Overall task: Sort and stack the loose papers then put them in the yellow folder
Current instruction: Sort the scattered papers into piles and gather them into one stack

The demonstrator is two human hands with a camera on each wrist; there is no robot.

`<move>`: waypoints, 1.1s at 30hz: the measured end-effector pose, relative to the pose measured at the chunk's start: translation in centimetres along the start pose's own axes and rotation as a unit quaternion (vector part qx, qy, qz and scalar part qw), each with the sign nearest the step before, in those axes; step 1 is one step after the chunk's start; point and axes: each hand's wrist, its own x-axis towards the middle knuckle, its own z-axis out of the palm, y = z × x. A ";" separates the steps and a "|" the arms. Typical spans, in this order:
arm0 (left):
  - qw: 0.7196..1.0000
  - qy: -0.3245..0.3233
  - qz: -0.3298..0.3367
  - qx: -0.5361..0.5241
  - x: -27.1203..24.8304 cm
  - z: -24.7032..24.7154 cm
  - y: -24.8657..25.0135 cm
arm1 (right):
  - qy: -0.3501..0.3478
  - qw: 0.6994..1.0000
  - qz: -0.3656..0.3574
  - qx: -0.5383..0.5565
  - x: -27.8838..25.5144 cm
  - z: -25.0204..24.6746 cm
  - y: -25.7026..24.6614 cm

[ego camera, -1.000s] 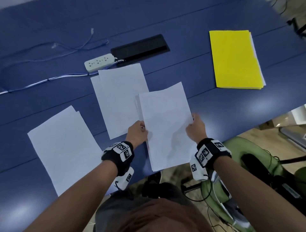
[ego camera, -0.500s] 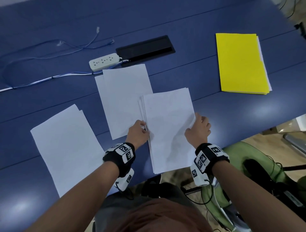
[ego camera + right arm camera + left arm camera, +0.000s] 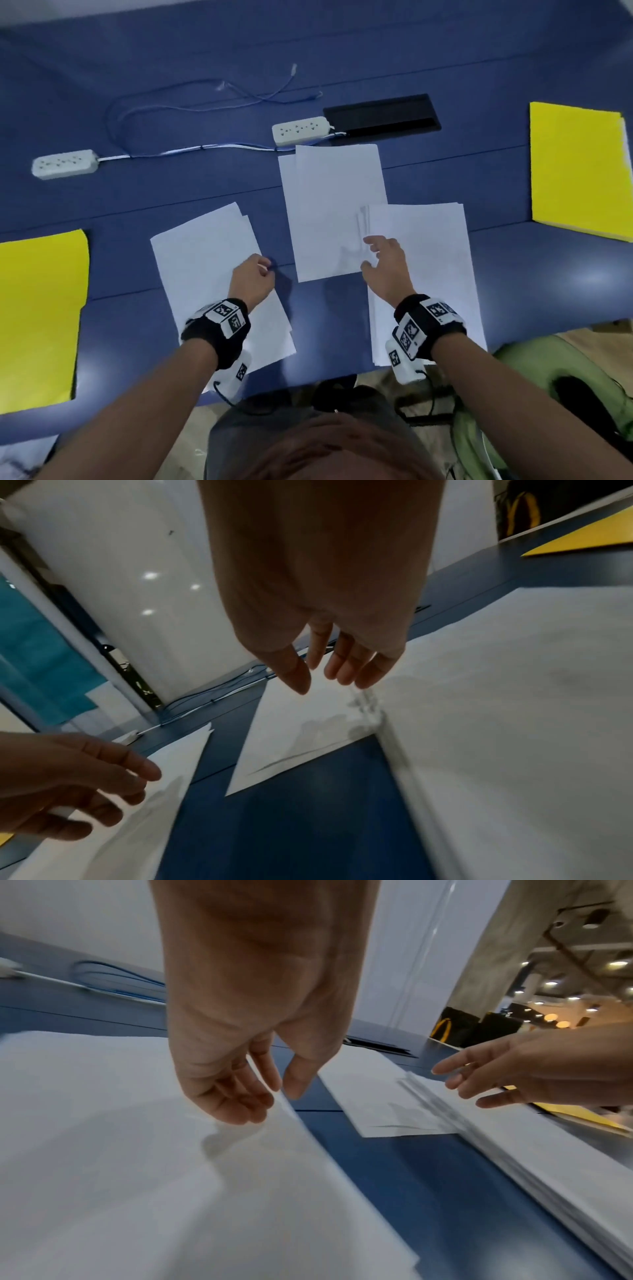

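Observation:
Three groups of white paper lie on the blue table point(image 3: 137, 205). The left papers point(image 3: 205, 260) are fanned, the middle papers point(image 3: 332, 198) sit further back, and the thicker right stack point(image 3: 428, 267) lies at the near edge. My left hand point(image 3: 265, 269) hovers over the right edge of the left papers point(image 3: 103, 1123), fingers point(image 3: 240, 1107) loosely curled and holding nothing. My right hand point(image 3: 370, 253) is spread, fingers straight, above the right stack's left edge where it overlaps the middle papers point(image 3: 301, 723). A yellow folder point(image 3: 579, 171) lies closed at the far right.
A second yellow folder point(image 3: 37, 315) lies at the near left. Two white power strips point(image 3: 299, 129) point(image 3: 63, 163), blue cables point(image 3: 191, 106) and a black cable hatch point(image 3: 380, 114) sit behind the papers. The right stack overhangs the near table edge; a green chair point(image 3: 561, 394) stands below.
Both hands have let go of the right stack, which now lies flat. The left hand moved left to the left papers; the right hand shifted to the stack's left edge. The view swung left.

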 end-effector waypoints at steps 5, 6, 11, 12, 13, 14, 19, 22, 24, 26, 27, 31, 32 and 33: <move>0.990 0.043 -0.125 0.041 0.3 -5.8 -7.0 | -0.092 0.995 -0.002 0.031 -0.4 5.8 -4.2; 0.985 0.050 -0.158 0.052 0.2 -6.7 -8.1 | -0.106 0.994 0.000 0.027 -0.5 7.2 -5.0; 0.963 0.082 -0.242 0.087 0.6 -10.5 -11.1 | -0.152 0.988 0.015 -0.024 -0.4 12.8 -8.4; 0.959 0.087 -0.253 0.092 0.9 -11.2 -11.4 | -0.149 0.988 0.014 -0.034 -0.3 13.9 -9.0; 0.957 0.084 -0.260 0.094 1.2 -11.8 -11.6 | -0.150 0.988 0.015 -0.046 -0.2 14.9 -9.7; 0.957 0.079 -0.263 0.092 1.7 -12.1 -11.7 | -0.152 0.986 0.029 -0.059 -0.1 15.8 -10.2; 0.949 0.049 -0.305 0.064 3.8 -12.8 -11.4 | -0.131 0.981 0.111 -0.089 0.3 19.2 -13.1; 0.951 0.027 -0.301 0.065 4.3 -13.0 -11.0 | -0.125 0.975 0.155 -0.102 0.7 20.5 -14.5; 0.950 0.026 -0.310 0.042 4.6 -13.3 -11.1 | -0.123 0.970 0.179 -0.112 1.0 21.0 -14.9; 0.953 0.013 -0.303 0.003 4.8 -13.6 -11.5 | -0.123 0.968 0.194 -0.098 1.1 21.4 -15.1; 0.957 0.008 -0.290 -0.022 4.7 -13.7 -11.8 | -0.120 0.970 0.194 -0.081 1.1 21.7 -15.2; 0.963 0.005 -0.233 -0.134 4.4 -13.8 -12.9 | -0.110 0.976 0.184 -0.024 0.7 22.2 -15.0; 0.965 -0.002 -0.219 -0.145 4.2 -13.9 -13.1 | -0.115 0.976 0.183 -0.026 0.6 22.3 -15.0; 0.967 -0.012 -0.204 -0.151 4.0 -13.8 -13.3 | -0.123 0.974 0.187 -0.029 0.6 22.4 -15.0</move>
